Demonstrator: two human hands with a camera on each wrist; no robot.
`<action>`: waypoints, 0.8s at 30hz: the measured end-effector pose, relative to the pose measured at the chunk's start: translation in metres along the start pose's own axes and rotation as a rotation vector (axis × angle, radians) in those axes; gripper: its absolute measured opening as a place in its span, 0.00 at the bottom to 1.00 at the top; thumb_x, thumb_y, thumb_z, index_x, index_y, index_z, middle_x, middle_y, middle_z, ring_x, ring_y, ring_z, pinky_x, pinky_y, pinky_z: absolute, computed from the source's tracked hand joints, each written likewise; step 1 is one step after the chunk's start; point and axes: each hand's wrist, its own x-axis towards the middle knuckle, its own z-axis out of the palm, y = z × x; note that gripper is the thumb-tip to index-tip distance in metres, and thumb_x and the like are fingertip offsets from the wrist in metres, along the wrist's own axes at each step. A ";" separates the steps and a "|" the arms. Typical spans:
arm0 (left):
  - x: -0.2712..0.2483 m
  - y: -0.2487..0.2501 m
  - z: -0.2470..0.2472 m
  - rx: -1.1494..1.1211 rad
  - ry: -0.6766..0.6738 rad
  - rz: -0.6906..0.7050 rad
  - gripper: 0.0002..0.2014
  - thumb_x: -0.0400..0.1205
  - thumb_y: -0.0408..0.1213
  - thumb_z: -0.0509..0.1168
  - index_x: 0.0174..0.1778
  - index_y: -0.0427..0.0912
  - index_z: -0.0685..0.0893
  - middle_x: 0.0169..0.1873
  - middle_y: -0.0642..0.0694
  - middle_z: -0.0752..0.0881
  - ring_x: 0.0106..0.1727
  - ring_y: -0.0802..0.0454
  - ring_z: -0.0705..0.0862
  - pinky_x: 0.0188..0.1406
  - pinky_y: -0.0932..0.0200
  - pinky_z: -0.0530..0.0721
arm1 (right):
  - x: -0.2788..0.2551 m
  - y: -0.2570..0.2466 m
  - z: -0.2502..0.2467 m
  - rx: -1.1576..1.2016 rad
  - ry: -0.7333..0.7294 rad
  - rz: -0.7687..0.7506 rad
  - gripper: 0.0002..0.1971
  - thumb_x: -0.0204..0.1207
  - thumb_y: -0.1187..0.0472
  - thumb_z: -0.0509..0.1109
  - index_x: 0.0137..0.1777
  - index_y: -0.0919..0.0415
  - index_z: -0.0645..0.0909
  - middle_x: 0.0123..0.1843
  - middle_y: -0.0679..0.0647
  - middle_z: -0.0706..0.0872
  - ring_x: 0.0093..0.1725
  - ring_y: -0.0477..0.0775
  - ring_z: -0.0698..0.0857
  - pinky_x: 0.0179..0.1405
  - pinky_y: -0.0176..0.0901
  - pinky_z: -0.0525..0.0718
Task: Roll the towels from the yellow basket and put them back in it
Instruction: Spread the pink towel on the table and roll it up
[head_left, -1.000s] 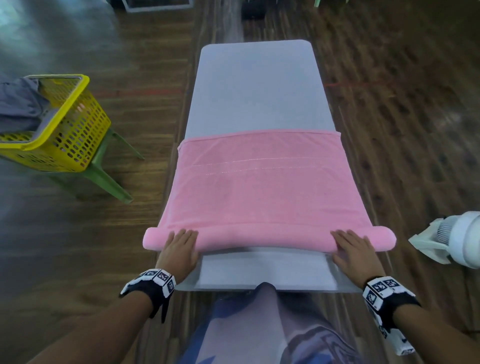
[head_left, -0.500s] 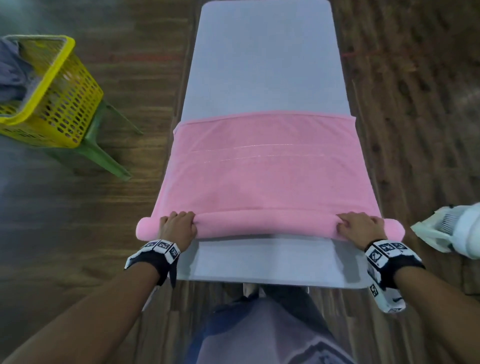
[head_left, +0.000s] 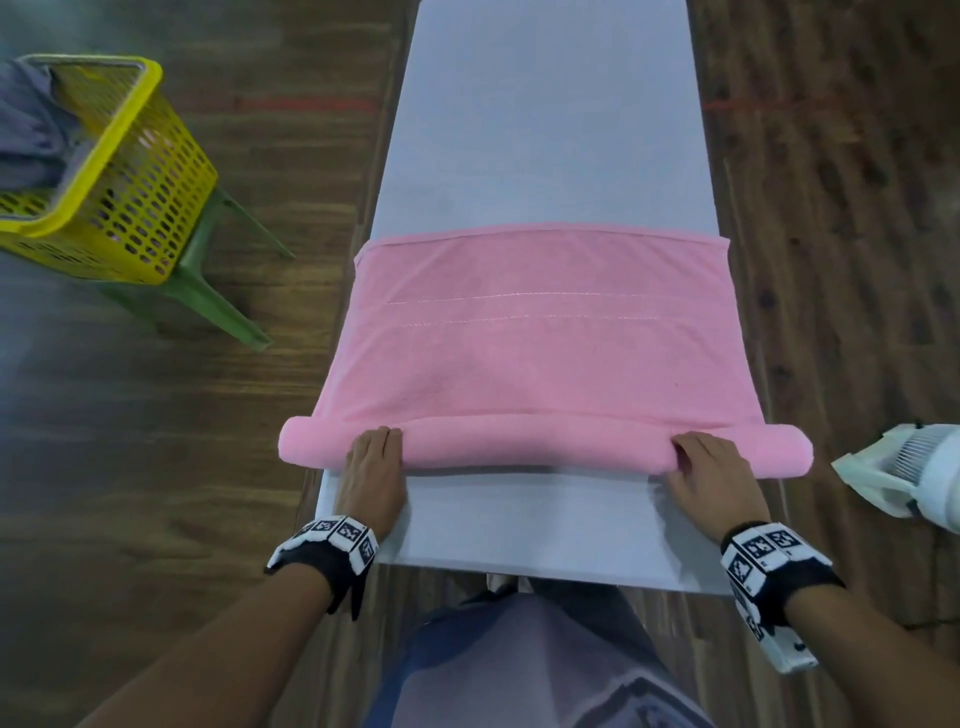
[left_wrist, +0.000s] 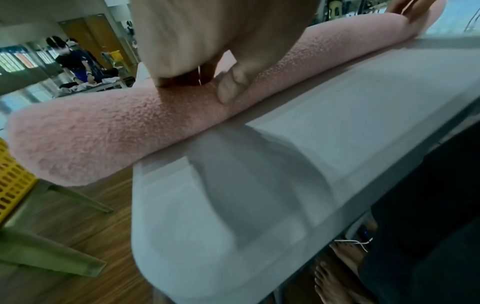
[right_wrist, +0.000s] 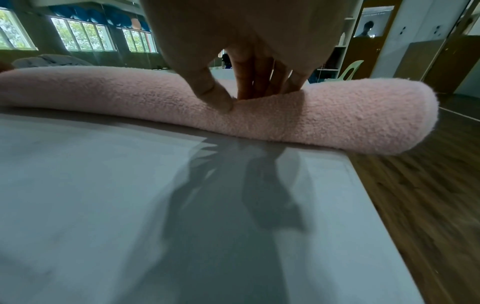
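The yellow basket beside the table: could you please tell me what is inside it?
A grey cloth, likely another towel, lies bunched inside the yellow basket, running past the picture's left edge. Whatever is beneath it, and the basket's floor, is covered.

Dark wood floor (head_left: 156, 467) under a long white counter (head_left: 545, 130). A green stool (head_left: 208, 291) stands left, a white fan (head_left: 914, 473) right. Daylit windows (right_wrist: 83, 35) line the far wall; a wooden door (right_wrist: 369, 47) stands far right.
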 end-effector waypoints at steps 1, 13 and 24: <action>0.000 -0.003 -0.001 -0.010 -0.001 0.017 0.24 0.65 0.21 0.71 0.59 0.33 0.79 0.53 0.38 0.83 0.54 0.38 0.79 0.57 0.43 0.82 | -0.004 0.001 0.000 0.014 -0.008 -0.009 0.17 0.68 0.63 0.76 0.58 0.64 0.82 0.55 0.60 0.87 0.54 0.64 0.83 0.54 0.61 0.83; 0.062 -0.016 -0.024 -0.015 -0.232 -0.048 0.11 0.71 0.25 0.64 0.44 0.40 0.87 0.41 0.40 0.88 0.44 0.38 0.84 0.42 0.51 0.77 | 0.052 0.000 -0.023 -0.153 -0.206 0.084 0.19 0.77 0.59 0.63 0.67 0.49 0.82 0.61 0.55 0.85 0.59 0.62 0.79 0.58 0.55 0.73; 0.077 0.000 -0.026 0.072 -0.110 -0.080 0.05 0.74 0.26 0.65 0.38 0.40 0.78 0.37 0.43 0.80 0.42 0.41 0.78 0.39 0.53 0.65 | 0.091 -0.021 -0.046 -0.096 -0.287 0.248 0.09 0.69 0.67 0.69 0.41 0.54 0.73 0.50 0.57 0.78 0.56 0.63 0.80 0.53 0.48 0.75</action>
